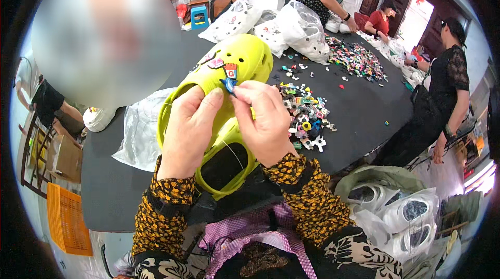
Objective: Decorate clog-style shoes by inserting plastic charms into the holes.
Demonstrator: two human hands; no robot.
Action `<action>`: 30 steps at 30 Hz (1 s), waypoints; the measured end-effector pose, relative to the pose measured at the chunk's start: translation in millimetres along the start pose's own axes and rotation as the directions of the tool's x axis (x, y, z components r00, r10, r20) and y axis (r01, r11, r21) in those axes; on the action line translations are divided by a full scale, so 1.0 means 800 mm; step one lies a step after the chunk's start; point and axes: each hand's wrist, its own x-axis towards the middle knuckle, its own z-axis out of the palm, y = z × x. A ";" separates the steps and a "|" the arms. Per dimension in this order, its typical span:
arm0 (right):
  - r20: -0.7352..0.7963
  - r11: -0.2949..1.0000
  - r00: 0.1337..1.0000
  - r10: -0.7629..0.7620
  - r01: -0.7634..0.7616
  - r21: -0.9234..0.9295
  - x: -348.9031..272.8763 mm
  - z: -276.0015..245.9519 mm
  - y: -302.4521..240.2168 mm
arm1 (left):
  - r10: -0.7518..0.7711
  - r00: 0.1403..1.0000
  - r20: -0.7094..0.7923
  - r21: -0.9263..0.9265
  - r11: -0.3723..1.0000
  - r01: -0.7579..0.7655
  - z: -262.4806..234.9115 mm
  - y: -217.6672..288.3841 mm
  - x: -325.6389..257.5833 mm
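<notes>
A yellow-green foam clog (250, 58) is held tilted over the dark table, its holed toe pointing away from me. My left hand (187, 130) is closed round its near side, thumb on the upper. Between the fingertips of my right hand (264, 120) is a small blue shoe charm (228, 86), touching the clog's top. Just beyond it sits a red charm (230, 70), with pink and white charms (214, 62) to its left. A second yellow-green clog (252, 167) lies below, its opening partly in view. Thin clear threads hang by the clogs. My right hand covers part of the upper.
Loose charms (307, 117) lie in a heap right of my hand, with a larger heap (357, 60) farther back. Bagged white clogs (304, 29) stand at the far side; more (411, 222) fill a sack at lower right. Several people work around the table (364, 117). An orange crate (67, 219) stands left.
</notes>
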 end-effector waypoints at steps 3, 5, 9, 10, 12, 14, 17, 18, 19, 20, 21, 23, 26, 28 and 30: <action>0.015 0.997 0.999 -0.043 0.044 -0.062 -0.004 0.001 0.001 | 0.048 0.999 -0.011 0.082 0.996 -0.047 -0.001 -0.004 -0.002; 0.042 0.985 0.996 -0.084 0.089 -0.145 -0.004 -0.002 -0.003 | 0.071 0.997 -0.014 0.114 0.991 -0.069 0.000 -0.007 -0.002; 0.101 0.983 0.993 -0.056 0.072 -0.170 -0.002 -0.010 -0.016 | 0.113 0.993 -0.042 0.177 0.979 -0.104 -0.003 -0.016 0.000; 0.098 0.981 0.994 -0.050 0.067 -0.181 -0.001 -0.012 -0.019 | 0.098 0.994 -0.054 0.167 0.982 -0.088 -0.002 -0.018 0.000; 0.116 0.997 0.991 0.070 -0.067 -0.031 0.003 -0.020 -0.022 | 0.114 0.992 -0.061 0.127 0.986 -0.106 0.005 -0.017 0.001; 0.113 0.988 0.983 0.145 -0.149 0.033 0.002 -0.021 -0.018 | 0.143 0.986 -0.090 0.287 0.951 -0.112 0.004 -0.019 -0.001; 0.122 0.985 0.981 0.151 -0.159 0.063 -0.001 -0.020 -0.012 | 0.177 0.981 -0.082 0.456 0.882 -0.121 0.009 -0.007 -0.005; 0.113 0.992 0.986 0.123 -0.126 0.015 -0.002 -0.019 -0.014 | 0.168 0.982 -0.083 0.483 0.869 -0.108 0.008 -0.009 -0.005; 0.100 0.993 0.988 0.116 -0.116 -0.007 -0.006 -0.018 -0.012 | 0.166 0.983 -0.080 0.443 0.889 -0.114 0.007 -0.015 -0.005; 0.088 0.994 0.990 0.108 -0.107 -0.021 -0.007 -0.017 -0.013 | 0.162 0.983 -0.082 0.408 0.906 -0.115 0.006 -0.018 -0.006; 0.080 0.996 0.993 0.088 -0.085 -0.038 -0.008 -0.017 -0.012 | 0.145 0.986 -0.088 0.366 0.925 -0.103 0.010 -0.019 -0.007; 0.080 0.996 0.995 0.067 -0.061 -0.068 -0.011 -0.017 -0.013 | 0.118 0.988 -0.097 0.276 0.957 -0.087 0.010 -0.024 -0.007; 0.068 0.996 0.997 0.030 -0.024 -0.081 -0.015 -0.014 -0.013 | 0.103 0.990 -0.091 0.254 0.964 -0.077 0.009 -0.024 -0.008; 0.077 0.996 0.997 0.030 -0.023 -0.085 -0.016 -0.015 -0.014 | 0.102 0.990 -0.098 0.249 0.966 -0.075 0.008 -0.025 -0.007; 0.087 0.996 0.996 0.030 -0.022 -0.090 -0.019 -0.017 -0.016 | 0.107 0.990 -0.095 0.235 0.969 -0.082 0.010 -0.023 -0.005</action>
